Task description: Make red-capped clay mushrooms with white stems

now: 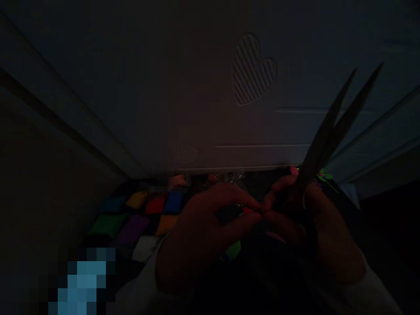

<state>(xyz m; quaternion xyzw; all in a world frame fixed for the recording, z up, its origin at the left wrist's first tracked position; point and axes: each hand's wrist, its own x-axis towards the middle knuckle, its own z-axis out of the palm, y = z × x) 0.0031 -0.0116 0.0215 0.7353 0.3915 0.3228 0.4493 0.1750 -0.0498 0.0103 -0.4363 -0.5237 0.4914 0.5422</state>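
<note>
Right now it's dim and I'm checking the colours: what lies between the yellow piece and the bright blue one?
A red piece lies between the yellow piece and the bright blue piece, as the head view shows.

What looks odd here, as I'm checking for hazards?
The scissors stand out: they gape upward from the right hand while its fingertips meet the left hand near a red piece. No spill shows, but it is too dark to be sure.

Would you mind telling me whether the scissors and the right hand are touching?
Touching: the head view shows the scissors held in the right hand, their spread blades rising from its grip.
</note>
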